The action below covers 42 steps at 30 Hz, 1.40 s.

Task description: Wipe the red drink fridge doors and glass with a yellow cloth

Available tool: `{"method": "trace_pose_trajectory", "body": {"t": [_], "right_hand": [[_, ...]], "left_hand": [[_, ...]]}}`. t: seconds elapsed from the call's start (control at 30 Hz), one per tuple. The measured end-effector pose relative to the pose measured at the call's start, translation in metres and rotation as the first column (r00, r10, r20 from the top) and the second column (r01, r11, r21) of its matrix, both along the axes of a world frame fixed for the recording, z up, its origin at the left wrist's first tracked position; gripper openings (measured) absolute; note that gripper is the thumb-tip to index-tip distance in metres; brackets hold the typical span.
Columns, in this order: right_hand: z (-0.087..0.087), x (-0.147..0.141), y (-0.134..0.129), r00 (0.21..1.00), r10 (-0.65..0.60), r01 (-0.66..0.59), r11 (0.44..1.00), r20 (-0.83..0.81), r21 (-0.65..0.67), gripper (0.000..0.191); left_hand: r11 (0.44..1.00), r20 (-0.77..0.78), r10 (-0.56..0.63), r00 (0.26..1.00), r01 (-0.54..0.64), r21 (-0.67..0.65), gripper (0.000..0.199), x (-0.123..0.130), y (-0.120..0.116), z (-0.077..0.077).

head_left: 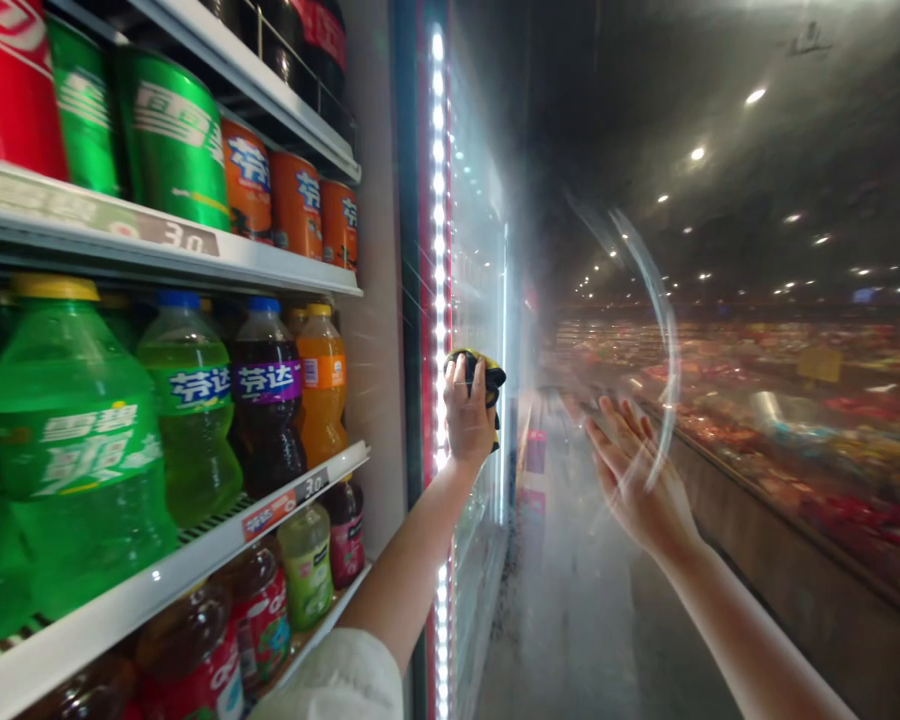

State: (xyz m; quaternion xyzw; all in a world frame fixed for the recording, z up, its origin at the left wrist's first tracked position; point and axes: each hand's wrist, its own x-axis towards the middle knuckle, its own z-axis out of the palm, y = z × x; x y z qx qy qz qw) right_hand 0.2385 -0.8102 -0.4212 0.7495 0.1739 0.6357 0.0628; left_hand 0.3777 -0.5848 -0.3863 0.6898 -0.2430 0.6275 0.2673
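My left hand [469, 408] is closed on a black and yellow cloth [487, 380], held up against the bright LED strip [439, 250] at the edge of the cooler. To the right, my right hand [637, 470] is raised with its fingers stretched out, somewhat blurred, and nothing shows in it. It is near a clear pane or door, on which a curved light streak [667, 340] shows. The pane's exact edges are hard to make out.
Cooler shelves [195, 560] on the left carry green bottles [75, 450], orange cans [296, 205] and other drinks. A long display bin [817, 560] of blurred packaged goods runs along the right, beyond a grey floor [570, 620].
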Motion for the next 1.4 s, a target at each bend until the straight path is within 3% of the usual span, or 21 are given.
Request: {"method": "trace_pose_trajectory", "body": {"t": [0.13, 0.2, 0.27, 0.43, 0.5, 0.57, 0.67, 0.77, 0.87, 0.97, 1.03, 1.13, 1.2, 1.27, 1.33, 1.4], "right_hand": [[-0.005, 0.007, 0.005, 0.998, -0.028, 0.028, 1.0, -0.058, -0.001, 0.064], [-0.007, 0.011, 0.006, 0.993, -0.056, 0.055, 0.998, -0.101, -0.02, 0.063], [-0.002, 0.014, 0.006, 0.99, -0.079, 0.076, 0.997, -0.115, -0.035, 0.064], [0.03, 0.021, 0.006, 0.992, -0.103, 0.103, 0.995, -0.075, -0.008, 0.06], [0.038, 0.022, 0.006, 0.992, -0.11, 0.11, 0.994, -0.063, 0.003, 0.054], [0.039, 0.021, 0.005, 0.991, -0.121, 0.122, 0.992, -0.054, 0.012, 0.051], [0.03, 0.016, 0.0, 0.99, -0.137, 0.137, 0.99, -0.041, 0.018, 0.051], [0.024, 0.012, -0.015, 0.991, -0.131, 0.131, 0.991, -0.03, 0.001, 0.052], [0.029, 0.009, -0.034, 0.993, -0.115, 0.115, 0.993, -0.014, -0.003, 0.052], [0.041, 0.008, -0.049, 0.994, -0.104, 0.104, 0.995, -0.018, 0.007, 0.054], [0.045, 0.007, -0.056, 0.994, -0.106, 0.106, 0.994, -0.017, 0.01, 0.056], [0.045, 0.002, -0.064, 0.993, -0.122, 0.122, 0.993, -0.002, 0.005, 0.055], [0.042, -0.003, -0.071, 0.99, -0.138, 0.138, 0.99, 0.0, -0.012, 0.054], [0.039, -0.009, -0.081, 0.988, -0.151, 0.151, 0.988, -0.009, -0.034, 0.054], [0.04, -0.017, -0.093, 0.988, -0.156, 0.155, 0.986, -0.015, -0.054, 0.054], [0.043, -0.024, -0.106, 0.987, -0.157, 0.156, 0.985, -0.015, -0.068, 0.054]], "left_hand": [[0.996, -0.06, -0.017, 0.998, 0.022, 0.087, 0.084, -0.005, 0.013, -0.047], [0.994, -0.072, -0.021, 0.997, 0.028, 0.101, 0.085, -0.005, 0.017, -0.057], [0.997, -0.057, -0.019, 0.998, 0.023, 0.068, 0.082, -0.003, 0.014, -0.043], [0.998, 0.021, -0.009, 1.0, 0.011, -0.063, 0.07, -0.004, -0.021, 0.039], [1.0, 0.048, -0.016, 0.999, 0.017, -0.024, 0.07, -0.009, -0.036, 0.05], [0.994, 0.07, -0.029, 0.997, 0.022, 0.107, 0.074, -0.015, -0.041, 0.041], [0.945, 0.081, -0.038, 0.996, 0.009, 0.327, 0.083, -0.018, -0.026, 0.006], [0.967, 0.033, 0.009, 0.999, -0.017, 0.252, 0.089, -0.012, -0.002, -0.014], [0.999, 0.01, 0.035, 0.999, -0.035, 0.038, 0.083, -0.006, 0.001, 0.007], [0.993, 0.042, 0.022, 0.999, -0.016, -0.12, 0.073, -0.008, -0.031, 0.047], [0.992, 0.061, -0.001, 0.998, 0.009, -0.122, 0.073, -0.016, -0.058, 0.062], [0.995, 0.079, -0.048, 0.996, 0.041, 0.09, 0.08, -0.029, -0.082, 0.051], [0.951, 0.091, -0.072, 0.993, 0.041, 0.307, 0.084, -0.034, -0.08, 0.032], [0.905, 0.096, -0.073, 0.993, 0.025, 0.424, 0.086, -0.035, -0.071, 0.017], [0.932, 0.088, -0.056, 0.995, 0.02, 0.361, 0.087, -0.033, -0.067, 0.017], [0.984, 0.069, -0.04, 0.997, 0.027, 0.176, 0.085, -0.033, -0.076, 0.032]]}}
